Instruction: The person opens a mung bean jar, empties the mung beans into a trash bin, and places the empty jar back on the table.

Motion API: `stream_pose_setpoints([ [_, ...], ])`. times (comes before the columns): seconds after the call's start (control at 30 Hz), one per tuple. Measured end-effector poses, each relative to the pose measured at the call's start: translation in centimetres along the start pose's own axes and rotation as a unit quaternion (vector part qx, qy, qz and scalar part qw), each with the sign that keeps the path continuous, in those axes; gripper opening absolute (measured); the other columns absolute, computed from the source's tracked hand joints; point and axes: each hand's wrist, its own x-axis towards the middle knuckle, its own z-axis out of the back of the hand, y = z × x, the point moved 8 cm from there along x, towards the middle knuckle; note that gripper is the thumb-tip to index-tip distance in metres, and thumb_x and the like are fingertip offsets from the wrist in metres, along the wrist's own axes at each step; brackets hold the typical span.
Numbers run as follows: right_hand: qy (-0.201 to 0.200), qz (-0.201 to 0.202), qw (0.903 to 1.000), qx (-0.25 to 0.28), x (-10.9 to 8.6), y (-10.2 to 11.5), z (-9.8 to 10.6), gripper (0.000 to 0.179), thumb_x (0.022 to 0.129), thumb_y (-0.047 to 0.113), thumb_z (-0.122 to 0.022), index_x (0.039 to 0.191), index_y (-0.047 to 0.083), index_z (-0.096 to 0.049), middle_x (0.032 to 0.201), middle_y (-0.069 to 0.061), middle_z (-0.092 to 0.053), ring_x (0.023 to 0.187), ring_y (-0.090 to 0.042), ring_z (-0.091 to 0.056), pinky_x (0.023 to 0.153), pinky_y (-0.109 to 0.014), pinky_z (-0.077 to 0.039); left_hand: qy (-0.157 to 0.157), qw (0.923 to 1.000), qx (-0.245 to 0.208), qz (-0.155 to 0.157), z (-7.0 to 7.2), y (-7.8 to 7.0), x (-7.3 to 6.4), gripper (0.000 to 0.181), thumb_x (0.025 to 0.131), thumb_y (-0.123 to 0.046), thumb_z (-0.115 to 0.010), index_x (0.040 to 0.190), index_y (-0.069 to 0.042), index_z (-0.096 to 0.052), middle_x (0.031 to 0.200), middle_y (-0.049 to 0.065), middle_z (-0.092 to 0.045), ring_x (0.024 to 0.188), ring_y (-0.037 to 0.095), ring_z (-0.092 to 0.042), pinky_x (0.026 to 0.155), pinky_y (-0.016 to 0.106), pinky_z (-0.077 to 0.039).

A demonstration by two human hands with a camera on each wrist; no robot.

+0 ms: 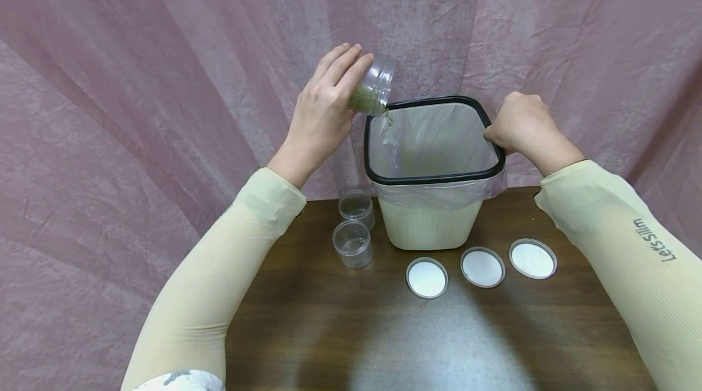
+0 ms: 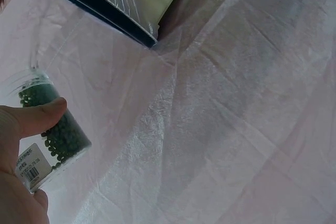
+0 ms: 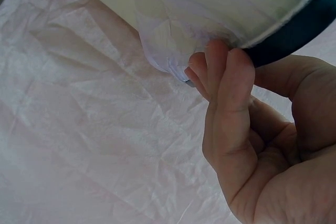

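My left hand [image 1: 320,111] grips a transparent plastic jar [image 1: 382,77] tipped on its side, mouth toward the trash bin [image 1: 430,223]. Small green beans [image 2: 62,137] lie along the jar's lower side, and a few spill from its mouth just inside the bin's left rim. The left wrist view shows my thumb across the jar and a barcode label [image 2: 33,165] near its base. A thin see-through bag lines the cream bin and folds over the black rim [image 1: 433,180]. At the rim's right side, my right hand [image 1: 526,126] pinches the edge, fingertips [image 3: 239,66] underneath against the bag.
Two transparent jars without lids, a nearer one [image 1: 353,251] and a farther one [image 1: 358,203], stand left of the bin. Three round lids [image 1: 427,278] lie before it on the brown wooden table [image 1: 439,348]. A pink curtain [image 1: 219,44] hangs behind.
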Motion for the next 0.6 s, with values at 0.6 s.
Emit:
stream_pose_setpoints([
  [0.6,0.004,0.000,1.0000,0.001,0.02,0.05,-0.01,0.026,0.071,0.021,-0.058,0.080,-0.004,-0.061,0.085,-0.026,-0.060,0.083,-0.043,-0.056,0.054,-0.038,-0.048,-0.008,0.9999,-0.001,-0.008,0.25,-0.26,0.16,0.064,0.074,0.014,-0.061,0.132,-0.013,-0.054,0.139,0.007,-0.050,0.135,0.019,-0.038,0.113,0.025,-0.030],
])
